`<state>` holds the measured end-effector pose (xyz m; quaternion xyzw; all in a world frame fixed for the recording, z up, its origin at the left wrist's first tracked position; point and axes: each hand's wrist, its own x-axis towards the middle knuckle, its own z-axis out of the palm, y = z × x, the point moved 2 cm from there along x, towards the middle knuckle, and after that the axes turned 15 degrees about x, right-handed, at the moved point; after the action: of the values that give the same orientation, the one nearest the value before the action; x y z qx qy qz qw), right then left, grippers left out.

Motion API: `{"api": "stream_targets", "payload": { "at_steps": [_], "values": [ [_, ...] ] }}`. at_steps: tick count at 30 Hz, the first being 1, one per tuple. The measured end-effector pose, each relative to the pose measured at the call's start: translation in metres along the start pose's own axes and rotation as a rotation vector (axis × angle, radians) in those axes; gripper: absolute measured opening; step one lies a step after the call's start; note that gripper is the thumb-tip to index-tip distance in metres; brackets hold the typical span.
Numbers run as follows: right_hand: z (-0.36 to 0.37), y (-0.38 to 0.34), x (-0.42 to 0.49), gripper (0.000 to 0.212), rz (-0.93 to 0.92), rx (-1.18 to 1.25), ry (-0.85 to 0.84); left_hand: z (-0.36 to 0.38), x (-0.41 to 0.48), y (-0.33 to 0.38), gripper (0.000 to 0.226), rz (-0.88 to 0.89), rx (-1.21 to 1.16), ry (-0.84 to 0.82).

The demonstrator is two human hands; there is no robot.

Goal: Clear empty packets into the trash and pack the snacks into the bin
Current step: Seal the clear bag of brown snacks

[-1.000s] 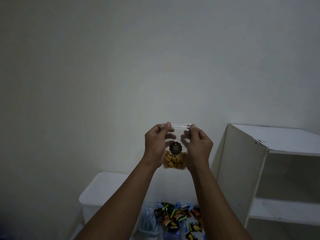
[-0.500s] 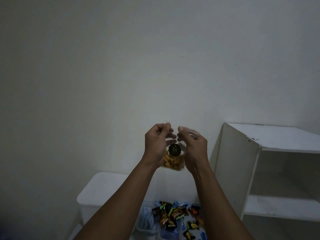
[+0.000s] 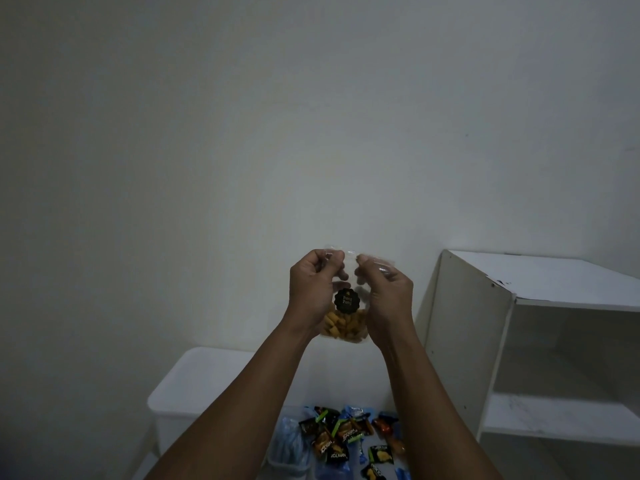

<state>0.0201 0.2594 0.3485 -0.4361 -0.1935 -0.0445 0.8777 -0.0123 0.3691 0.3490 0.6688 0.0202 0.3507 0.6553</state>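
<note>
Up in front of the bare wall (image 3: pixel 311 116), well above everything else: clear pouch (image 3: pixel 344 327), pinched along its top edge from both sides. Grip: left hand (image 3: pixel 313 289) curled onto the left corner of the film, right hand (image 3: pixel 388 299) curled onto the right corner, fingertips nearly meeting at the middle. Probably held high and by the top strip to check or press the seal before packing; seal open or closed: cannot tell. Contents: yellow-orange puffed pieces settled in the lower half, under a round black label (image 3: pixel 347 301). Not an empty packet, so by judgement bound for the bin, not the trash.

Down at the bottom edge: heap of small wrapped snacks (image 3: pixel 341 434) in dark, green, blue and orange wrappers, just beside a clear tub (image 3: pixel 287 448) with something bluish inside, too dim to name. Heap inside a container or loose on the surface: cannot tell. To the left, white box (image 3: pixel 207 382) with lid on, contents hidden. To the right, open-fronted white shelf unit (image 3: pixel 471 341)
</note>
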Motion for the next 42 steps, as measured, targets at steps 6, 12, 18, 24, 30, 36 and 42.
{"api": "stream_targets", "payload": {
  "at_steps": [6,12,18,24,30,36,42],
  "values": [
    [0.003,0.002,0.003,0.011,-0.049,-0.070,-0.025,-0.001,0.002,-0.004,0.012,0.019,0.050,-0.044],
    [0.007,0.011,0.001,0.017,-0.052,-0.021,0.032,-0.006,0.004,-0.010,0.014,-0.041,0.054,0.038],
    [0.008,0.014,0.000,0.019,-0.056,-0.060,0.001,-0.011,0.005,-0.008,0.008,-0.048,0.061,-0.018],
    [0.011,0.016,-0.003,0.023,-0.079,0.065,0.113,-0.013,0.008,-0.009,0.006,-0.075,0.050,-0.008],
    [0.006,0.017,-0.001,0.022,-0.054,0.134,0.152,-0.016,0.007,-0.007,0.012,-0.086,-0.166,0.055],
    [0.006,0.013,0.000,0.015,0.030,-0.035,-0.020,-0.012,0.004,-0.009,0.015,-0.037,-0.067,0.018],
    [0.003,0.010,0.002,0.012,-0.031,-0.063,-0.003,-0.006,0.002,-0.010,0.014,-0.009,0.007,-0.030]
  ]
}}
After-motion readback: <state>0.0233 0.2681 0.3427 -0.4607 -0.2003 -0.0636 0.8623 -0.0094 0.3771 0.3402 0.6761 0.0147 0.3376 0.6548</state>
